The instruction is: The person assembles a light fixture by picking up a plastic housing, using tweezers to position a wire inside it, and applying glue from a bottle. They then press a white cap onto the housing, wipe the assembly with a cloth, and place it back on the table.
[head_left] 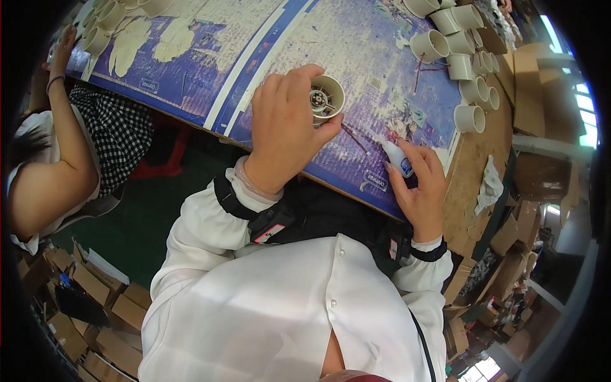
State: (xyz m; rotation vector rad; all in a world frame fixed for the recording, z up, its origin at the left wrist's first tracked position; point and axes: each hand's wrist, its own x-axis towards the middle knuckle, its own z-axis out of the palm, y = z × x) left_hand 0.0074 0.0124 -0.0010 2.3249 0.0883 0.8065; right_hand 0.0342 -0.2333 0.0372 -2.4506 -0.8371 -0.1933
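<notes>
My left hand (284, 121) is wrapped round a cream plastic cup-shaped housing (334, 90) over the table's front part. Inside its open top sits a round motor-like part (319, 99) with metal bits. A dark red wire (354, 138) trails from beneath the housing onto the table. To the right, my right hand (420, 181) grips a small white squeeze bottle (398, 158) between thumb and fingers. The bottle is tilted, its narrow nozzle toward the housing and some way apart from it.
Several more cream housings (470, 119) stand and lie along the table's right side, some with red wires; others (95, 41) are at the far left. A crumpled white cloth (489, 186) lies on brown board at right. Another person's arm (67, 121) is at left. Cardboard boxes (95, 280) crowd the floor.
</notes>
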